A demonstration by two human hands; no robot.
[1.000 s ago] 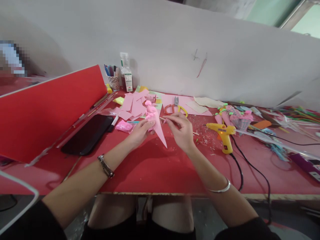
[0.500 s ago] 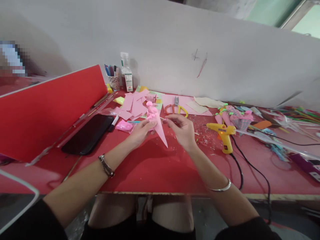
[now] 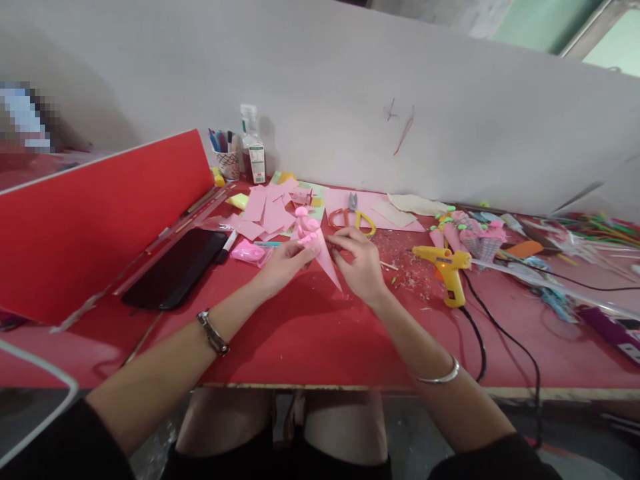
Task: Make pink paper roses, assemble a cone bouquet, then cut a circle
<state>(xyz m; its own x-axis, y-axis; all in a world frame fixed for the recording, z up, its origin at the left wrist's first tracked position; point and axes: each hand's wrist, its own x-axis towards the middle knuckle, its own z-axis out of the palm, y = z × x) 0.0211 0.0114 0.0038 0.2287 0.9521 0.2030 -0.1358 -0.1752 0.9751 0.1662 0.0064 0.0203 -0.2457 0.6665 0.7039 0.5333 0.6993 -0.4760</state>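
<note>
One pink cone [image 3: 327,263] is held above the red surface [image 3: 300,347] in the left hand [image 3: 287,264], which grips it; it has shifted slightly right within the last second. The right hand [image 3: 361,265], fingers bent, has closed in beside it, hiding the pale stick seen between them earlier; whether it grips that, I cannot tell.

Open tabletop [image 3: 310,353] between the forearms [image 3: 240,305], running to the near edge; low entry possible there. Left: phone [image 3: 175,270] lying flat, standing red board [image 3: 115,213] beyond it bars sideways passage. Far side: paper [image 3: 273,217], scissors [image 3: 365,223] low, then wall [image 3: 325,100]. Right: crumb-strewn gap between right hand [image 3: 361,263] and glue gun [image 3: 453,280]; the gun's cable [image 3: 483,343] runs to the near edge.
</note>
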